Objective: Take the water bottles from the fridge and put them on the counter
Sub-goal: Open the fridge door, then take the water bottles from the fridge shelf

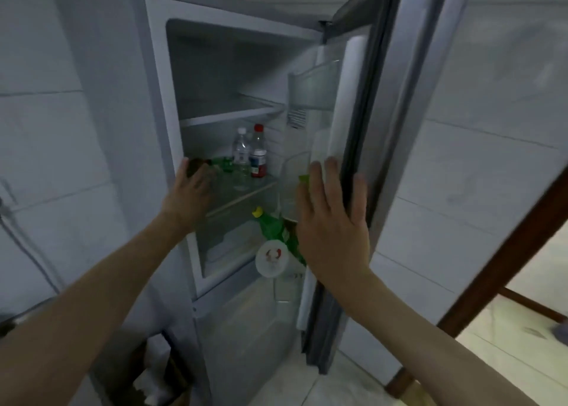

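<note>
Water bottles [249, 153] were seen upright on the fridge [159, 98] middle shelf at 12 o'clock, while the empty left hand [189, 193] and flat-open right hand [332, 230] were spread.

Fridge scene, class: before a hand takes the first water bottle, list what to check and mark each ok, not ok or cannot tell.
1. Fridge door open: ok.
2. Clear bottle and red-capped bottle upright on the middle shelf: ok.
3. Left hand empty: cannot tell; something dark shows at its fingertips.
4. Right hand free: ok, spread open by the door's edge.
5. Green bottle lying beside the left hand, may get knocked: not ok.
6. Counter ready: cannot tell, out of view.
</note>
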A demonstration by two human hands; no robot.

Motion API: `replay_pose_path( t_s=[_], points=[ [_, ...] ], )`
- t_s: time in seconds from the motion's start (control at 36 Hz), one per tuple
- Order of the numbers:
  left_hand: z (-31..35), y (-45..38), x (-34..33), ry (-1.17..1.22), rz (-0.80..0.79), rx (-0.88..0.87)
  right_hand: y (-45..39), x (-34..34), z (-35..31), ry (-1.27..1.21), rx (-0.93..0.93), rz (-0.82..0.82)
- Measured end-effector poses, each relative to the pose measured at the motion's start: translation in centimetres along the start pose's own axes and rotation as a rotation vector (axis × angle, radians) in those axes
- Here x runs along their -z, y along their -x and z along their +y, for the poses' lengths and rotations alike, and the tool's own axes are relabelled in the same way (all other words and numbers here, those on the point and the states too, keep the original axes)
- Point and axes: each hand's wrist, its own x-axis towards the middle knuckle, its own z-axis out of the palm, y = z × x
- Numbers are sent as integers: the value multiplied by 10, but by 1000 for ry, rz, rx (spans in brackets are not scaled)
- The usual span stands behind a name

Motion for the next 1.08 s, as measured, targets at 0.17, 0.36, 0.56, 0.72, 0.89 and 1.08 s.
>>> replay_pose_path(
  t_s=[0.17,0.36,0.56,0.72,0.89,1.08],
  points=[
    [-7,-2,-11,-196,-128,-45,12,-18,41,-4,21,-419],
    [-1,-3,-30,-131,-102,-13,30,-44,98,-31,-131,-414],
    [21,-3,-56,-71,-197,45,17,-67,114,59,-306,-557],
    [26,4,-49,-174,-200,-32,-3,-111,141,-34,-379,-661],
    [25,7,-63,-110,-36,-73,-5,-161,200,-99,-440,-649],
    [37,0,-92,231,239,-59,-5,-220,246,-137,-549,-507]
  ],
)
